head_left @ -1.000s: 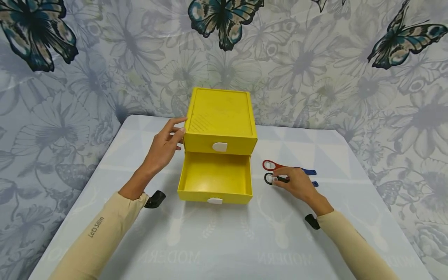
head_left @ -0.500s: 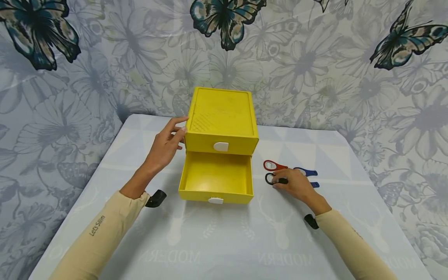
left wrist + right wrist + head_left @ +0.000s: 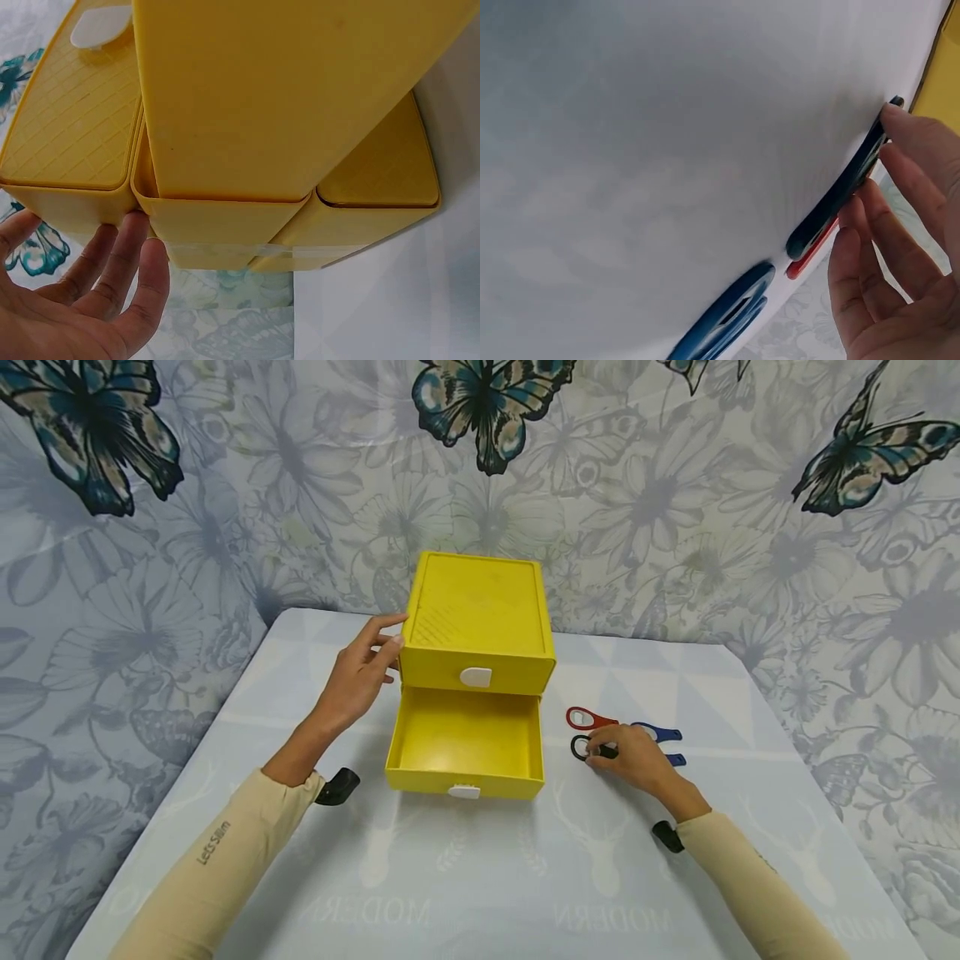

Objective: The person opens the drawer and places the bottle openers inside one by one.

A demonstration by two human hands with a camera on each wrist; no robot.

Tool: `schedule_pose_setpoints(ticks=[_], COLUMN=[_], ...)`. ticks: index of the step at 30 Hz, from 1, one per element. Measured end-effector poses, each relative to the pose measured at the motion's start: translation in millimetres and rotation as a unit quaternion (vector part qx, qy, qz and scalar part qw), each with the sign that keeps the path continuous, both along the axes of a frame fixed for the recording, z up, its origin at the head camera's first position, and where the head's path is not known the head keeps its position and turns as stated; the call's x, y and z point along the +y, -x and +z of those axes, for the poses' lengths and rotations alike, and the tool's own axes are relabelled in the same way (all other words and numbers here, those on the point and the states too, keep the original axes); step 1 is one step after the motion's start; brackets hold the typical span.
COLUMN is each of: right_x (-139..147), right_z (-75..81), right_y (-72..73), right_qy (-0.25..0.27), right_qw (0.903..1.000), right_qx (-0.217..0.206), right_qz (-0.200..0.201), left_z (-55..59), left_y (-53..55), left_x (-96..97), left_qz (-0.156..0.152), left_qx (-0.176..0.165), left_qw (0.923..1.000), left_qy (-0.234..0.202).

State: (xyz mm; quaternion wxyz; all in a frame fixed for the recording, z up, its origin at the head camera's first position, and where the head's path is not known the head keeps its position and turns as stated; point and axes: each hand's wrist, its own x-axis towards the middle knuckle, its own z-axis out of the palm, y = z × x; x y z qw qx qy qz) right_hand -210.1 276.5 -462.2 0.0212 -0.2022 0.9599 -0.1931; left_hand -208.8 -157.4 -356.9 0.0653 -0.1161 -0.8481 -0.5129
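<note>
A yellow two-tier drawer unit (image 3: pixel 480 606) stands mid-table with its lower drawer (image 3: pixel 465 783) pulled out and the upper one closed. Fingertips of my left hand (image 3: pixel 352 681) touch the unit's left side near the front corner, the fingers only slightly bent. To the right of the unit, my right hand (image 3: pixel 637 758) pinches a small black tool (image 3: pixel 832 199) with a looped end, between thumb and fingers. It lies at table level; its exact kind is unclear. Behind it lies a similar red tool (image 3: pixel 587 719). Blue tools (image 3: pixel 663 732), partly hidden by my right hand, are beside it.
The pale patterned table (image 3: pixel 480 868) runs up to a flowered, butterfly-printed backdrop (image 3: pixel 645 510). White tabs (image 3: pixel 476 677) serve as drawer pulls. Black wrist-worn pieces (image 3: pixel 337 787) sit at both sleeve cuffs.
Over the last second, my right thumb and fingers close more tightly on the black tool, which stays in about the same place. My left hand keeps its place against the drawer unit.
</note>
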Motion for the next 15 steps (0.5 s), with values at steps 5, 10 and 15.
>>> schedule_pose_setpoints(ticks=[5, 10, 15], right_x=[-0.6, -1.0, -1.6], right_z=[-1.7, -0.4, 6.8], right_y=[0.2, -1.7, -2.1], right_qy=[0.001, 0.011, 0.048], right_qw=[0.9999, 0.9997, 0.9956], right_qx=[0.010, 0.020, 0.079], right_qz=[-0.003, -0.010, 0.009], left_z=[0.3, -0.2, -0.1], left_y=[-0.1, 0.1, 0.8], left_x=[-0.3, 0.1, 1.5], left_qz=[0.001, 0.002, 0.005], left_qx=[0.002, -0.003, 0.000], left_qw=[1.0000, 1.0000, 1.0000], left_qy=[-0.003, -0.001, 0.002])
